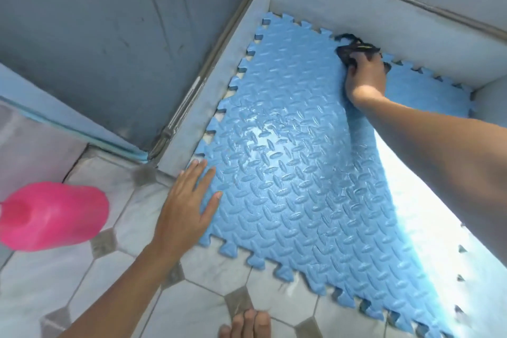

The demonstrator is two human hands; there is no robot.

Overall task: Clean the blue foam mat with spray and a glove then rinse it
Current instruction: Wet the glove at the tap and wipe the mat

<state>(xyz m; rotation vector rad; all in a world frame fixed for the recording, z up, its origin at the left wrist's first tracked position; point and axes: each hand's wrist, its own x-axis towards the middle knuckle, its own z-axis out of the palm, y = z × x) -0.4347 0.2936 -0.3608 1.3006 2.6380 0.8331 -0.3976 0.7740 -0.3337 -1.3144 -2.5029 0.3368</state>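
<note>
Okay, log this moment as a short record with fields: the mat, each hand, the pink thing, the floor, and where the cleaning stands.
mat: blue foam mat, puzzle-cut edges, lying on the floor against the wall corner
mat surface: wet sheen near the middle
left hand: left hand open, pressed flat on the mat's near-left edge
right hand: right hand gripping a black glove, held as a rag against the mat's far corner
pink container: pink container on the floor, left of the mat, untouched
floor: tiled floor
stage: scrubbing; no rinsing visible
</note>
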